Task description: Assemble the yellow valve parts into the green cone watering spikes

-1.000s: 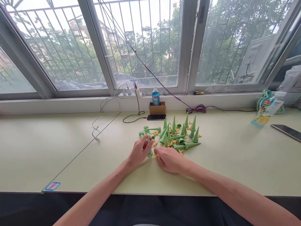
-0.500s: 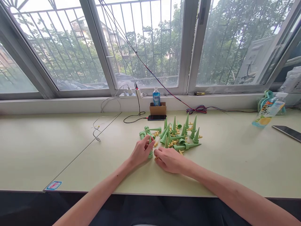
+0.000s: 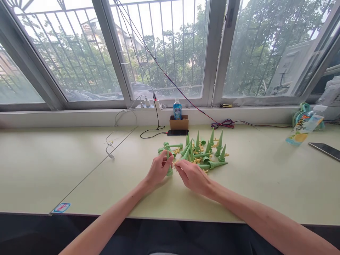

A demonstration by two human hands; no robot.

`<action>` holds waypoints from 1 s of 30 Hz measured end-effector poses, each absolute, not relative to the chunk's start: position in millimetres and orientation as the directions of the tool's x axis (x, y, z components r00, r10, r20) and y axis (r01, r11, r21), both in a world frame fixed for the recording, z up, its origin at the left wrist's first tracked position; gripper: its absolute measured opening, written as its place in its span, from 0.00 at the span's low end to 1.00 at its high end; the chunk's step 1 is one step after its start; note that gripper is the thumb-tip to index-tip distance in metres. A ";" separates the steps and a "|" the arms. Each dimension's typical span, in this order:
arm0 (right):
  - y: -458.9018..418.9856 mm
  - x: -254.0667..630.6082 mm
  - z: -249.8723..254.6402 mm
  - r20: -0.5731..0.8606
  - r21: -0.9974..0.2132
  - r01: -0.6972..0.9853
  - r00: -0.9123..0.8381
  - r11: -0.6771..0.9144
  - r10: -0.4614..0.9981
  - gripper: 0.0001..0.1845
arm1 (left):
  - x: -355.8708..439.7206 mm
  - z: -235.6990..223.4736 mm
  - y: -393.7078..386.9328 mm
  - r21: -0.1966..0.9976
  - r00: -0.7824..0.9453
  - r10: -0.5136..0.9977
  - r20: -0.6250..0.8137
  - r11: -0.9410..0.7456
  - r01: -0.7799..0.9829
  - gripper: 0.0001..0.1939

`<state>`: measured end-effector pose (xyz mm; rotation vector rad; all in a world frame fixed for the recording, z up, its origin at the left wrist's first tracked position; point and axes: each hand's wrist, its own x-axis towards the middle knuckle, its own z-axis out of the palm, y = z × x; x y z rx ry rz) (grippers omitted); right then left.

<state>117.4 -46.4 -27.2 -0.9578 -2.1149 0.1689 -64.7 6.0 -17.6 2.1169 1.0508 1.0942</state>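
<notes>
My left hand (image 3: 158,170) is closed around a green plastic cone spike (image 3: 169,169), held upright just above the pale green table (image 3: 79,177). My right hand (image 3: 191,176) pinches a small yellow piece (image 3: 175,164) right beside the cone's side. Behind both hands lies a pile of green cone spikes (image 3: 202,150) mixed with several small yellow pieces; some cones stand upright, others lie flat.
A dark phone (image 3: 177,132) lies before a cardboard holder (image 3: 179,123) with a blue bottle (image 3: 177,109) at the windowsill. White cables (image 3: 111,141) trail at the left. A drink bottle (image 3: 304,124) and a second phone (image 3: 325,150) sit far right.
My right hand has lifted off the table with the yellow piece and moved up to the cone in my left hand. The left hand stayed nearly in place.
</notes>
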 end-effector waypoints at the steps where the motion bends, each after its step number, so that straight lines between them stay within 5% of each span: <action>1: -46.6 117.3 -26.7 0.630 -0.418 0.557 -0.391 0.717 0.671 0.12 | -64.2 -17.0 5.6 0.742 0.364 0.827 0.429 -0.552 0.381 0.13; 30: -42.7 118.8 -28.0 0.643 -0.428 0.524 -0.397 0.737 0.655 0.14 | -59.3 -8.2 -1.8 0.903 0.349 0.882 0.316 -0.392 0.175 0.18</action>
